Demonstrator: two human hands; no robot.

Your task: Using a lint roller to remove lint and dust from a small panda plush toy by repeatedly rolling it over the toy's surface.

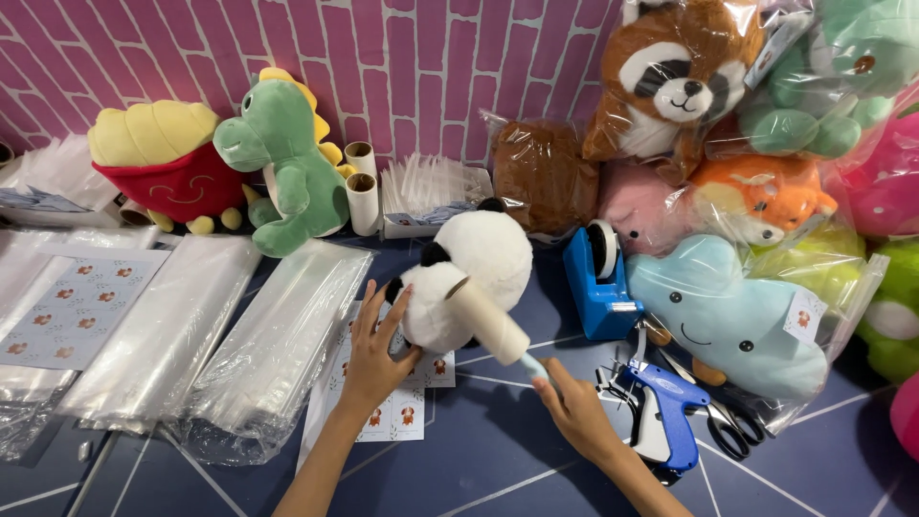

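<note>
One head camera looks steeply down, close above the table [517, 460].

Bare forearms, no sleeves; hands [373, 354] ungloved, ringless.

L hand [369, 354] steadied panda plush [469, 278]; R hand [577, 412] pressed lint roller [488, 321] against it, beside blue tape dispenser [598, 287].
</note>
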